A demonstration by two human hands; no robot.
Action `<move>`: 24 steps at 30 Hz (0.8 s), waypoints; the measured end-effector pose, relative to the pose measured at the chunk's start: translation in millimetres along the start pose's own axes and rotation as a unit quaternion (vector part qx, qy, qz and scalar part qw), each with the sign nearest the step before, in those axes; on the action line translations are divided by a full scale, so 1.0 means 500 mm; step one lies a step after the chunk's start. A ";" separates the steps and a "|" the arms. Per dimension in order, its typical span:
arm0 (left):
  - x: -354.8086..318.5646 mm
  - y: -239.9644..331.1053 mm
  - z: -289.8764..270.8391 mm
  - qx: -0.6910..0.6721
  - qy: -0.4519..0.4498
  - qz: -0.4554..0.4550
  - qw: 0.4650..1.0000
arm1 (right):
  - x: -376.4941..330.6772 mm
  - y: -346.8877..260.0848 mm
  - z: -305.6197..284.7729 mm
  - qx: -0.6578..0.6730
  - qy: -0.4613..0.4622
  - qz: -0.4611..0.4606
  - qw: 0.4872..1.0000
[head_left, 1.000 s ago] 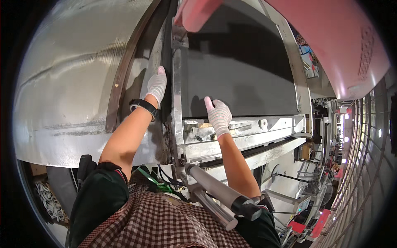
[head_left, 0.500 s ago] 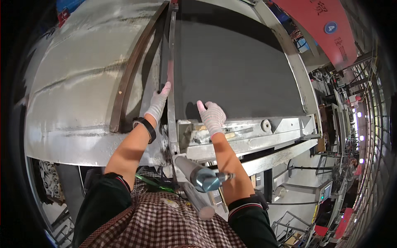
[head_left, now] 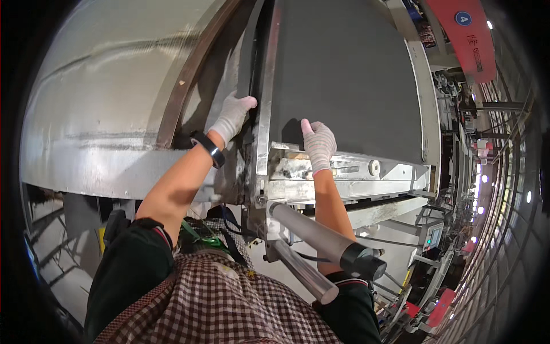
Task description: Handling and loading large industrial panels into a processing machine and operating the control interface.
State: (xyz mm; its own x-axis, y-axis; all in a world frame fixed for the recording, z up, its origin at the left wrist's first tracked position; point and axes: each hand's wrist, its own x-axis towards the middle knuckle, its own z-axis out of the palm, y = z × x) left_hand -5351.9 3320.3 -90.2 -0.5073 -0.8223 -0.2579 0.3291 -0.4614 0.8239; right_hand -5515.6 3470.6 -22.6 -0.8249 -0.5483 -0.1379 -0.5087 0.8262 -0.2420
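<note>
Both my hands wear pale striped gloves. My left hand [head_left: 230, 117] is in the gap left of the metal rail [head_left: 267, 97], its thumb reaching to a dark strip [head_left: 250, 51]; its fingers are mostly hidden. Over the near edge of a wide dark grey belt [head_left: 349, 74] sits my right hand [head_left: 319, 146], thumb raised and fingers curled. What those fingers hold, if anything, is hidden. A black band [head_left: 208, 149] circles my left wrist.
A large shiny metal sheet [head_left: 109, 86] with a brown bar [head_left: 192, 74] along it lies to the left. Grey motor cylinder [head_left: 315, 232] and a clear rod [head_left: 303, 272] jut out in front of me. A whitish metal beam [head_left: 355, 186] runs below the belt.
The view has shifted, so the belt and rail appear further right. My left hand's thumb now points more to the right, and my right hand remains at the belt's near edge.
</note>
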 end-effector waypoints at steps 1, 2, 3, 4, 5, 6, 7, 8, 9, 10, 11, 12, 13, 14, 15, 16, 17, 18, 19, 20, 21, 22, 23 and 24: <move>0.000 -0.004 0.003 0.020 0.019 -0.022 0.999 | -0.003 0.007 0.010 -0.006 -0.004 0.000 1.000; -0.002 -0.008 0.004 0.040 0.036 -0.045 0.998 | -0.007 0.018 0.018 -0.018 0.004 0.000 1.000; 0.006 -0.015 -0.009 0.040 0.039 -0.047 0.997 | -0.013 0.007 0.024 -0.025 0.011 -0.001 1.000; 0.012 -0.023 -0.020 0.036 0.041 -0.032 0.998 | -0.011 -0.004 0.025 -0.027 -0.017 0.010 0.999; 0.020 -0.031 -0.031 0.032 0.042 -0.015 0.998 | -0.008 -0.015 0.025 -0.029 -0.020 0.009 0.999; 0.035 -0.030 -0.038 0.031 0.043 -0.013 0.999 | -0.006 -0.029 0.024 -0.027 -0.010 -0.004 1.000; 0.028 -0.031 -0.029 0.042 0.036 -0.009 0.998 | -0.013 -0.016 0.021 -0.031 -0.009 -0.010 0.999; 0.018 -0.029 -0.022 0.054 0.029 -0.004 0.998 | -0.010 0.003 0.025 -0.023 0.003 -0.020 1.000; 0.002 -0.015 -0.012 0.054 0.030 -0.006 0.998 | -0.010 0.006 0.020 -0.012 0.000 -0.027 1.000; -0.014 0.005 -0.001 0.046 0.039 -0.021 0.998 | -0.011 0.008 0.019 -0.005 0.023 -0.045 0.999; -0.030 0.023 -0.012 0.040 0.052 -0.029 0.997 | -0.018 -0.003 0.024 0.008 0.047 -0.071 0.996; -0.012 -0.005 -0.048 0.054 0.070 0.051 0.995 | -0.022 -0.016 0.020 0.003 0.029 -0.066 0.997; -0.020 -0.032 -0.036 0.047 0.051 0.061 0.996 | -0.012 -0.004 0.000 -0.009 0.032 -0.045 0.998; -0.055 -0.055 -0.032 -0.031 0.017 0.060 0.998 | -0.007 0.015 -0.001 -0.009 0.061 -0.058 0.996; -0.104 -0.056 -0.062 -0.094 -0.004 0.069 0.993 | -0.004 0.009 0.027 0.000 0.043 -0.054 0.998; -0.174 -0.063 -0.063 -0.079 0.011 0.088 0.993 | -0.009 0.015 0.031 0.004 0.041 -0.057 0.997; -0.245 -0.067 -0.121 0.231 -0.133 0.245 0.932 | -0.016 0.014 0.025 0.011 0.040 -0.063 0.997; -0.299 -0.138 -0.176 0.141 -0.137 0.072 0.978 | -0.019 -0.004 0.021 0.009 0.018 -0.079 0.997; -0.387 -0.125 -0.151 -0.019 -0.131 0.041 0.990 | -0.014 0.023 0.025 0.000 -0.005 -0.071 0.997; -0.430 -0.114 -0.163 0.037 -0.090 0.044 0.994 | -0.008 0.051 0.026 0.013 0.008 -0.075 0.997; -0.450 -0.086 -0.197 0.093 -0.039 0.051 0.994 | -0.010 0.057 0.027 0.027 0.015 -0.085 0.996; -0.418 -0.066 -0.348 0.307 -0.037 0.105 0.945 | -0.054 0.006 0.011 0.012 -0.012 -0.092 0.996; -0.380 -0.030 -0.477 0.507 -0.026 0.148 0.849 | -0.064 -0.022 0.021 0.028 -0.011 -0.118 0.993; -0.369 0.070 -0.393 0.426 -0.030 0.171 0.888 | -0.022 0.050 0.030 0.018 0.035 -0.115 0.993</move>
State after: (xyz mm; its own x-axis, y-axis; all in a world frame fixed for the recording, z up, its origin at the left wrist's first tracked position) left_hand -5090.2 3390.4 -112.9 -0.5436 -0.8347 0.0882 -0.2361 0.2529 0.9382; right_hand -5515.4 3495.2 -41.5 -0.7031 -0.7110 -0.0089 -0.6779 0.6740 -0.2936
